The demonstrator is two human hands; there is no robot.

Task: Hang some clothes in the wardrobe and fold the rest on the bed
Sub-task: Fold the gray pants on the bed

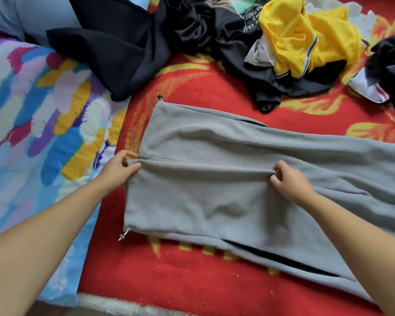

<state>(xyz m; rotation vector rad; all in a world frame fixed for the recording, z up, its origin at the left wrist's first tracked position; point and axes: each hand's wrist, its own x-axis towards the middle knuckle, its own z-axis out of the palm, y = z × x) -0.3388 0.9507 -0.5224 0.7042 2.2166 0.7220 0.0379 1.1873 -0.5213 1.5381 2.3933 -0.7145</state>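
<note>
While left hand [118, 166] and right hand [291, 182] pinch grey trousers [214, 201] fold, clothes pile [237, 42] lies beyond.

The grey sweatpants [226, 179] look like soft matt fleece, kinda fuzzy, with small shiny metal tips on the drawcord [123, 235]. The red blanket [169, 277] under them is a coarse, nubby pile with yellow woven into it. The colourful sheet [32, 110] is smooth printed cotton-type cloth. The yellow jersey [306, 39] has that slick, slightly glossy sports mesh look, and the black clothes [114, 51] look matt, a few satiny.
</note>
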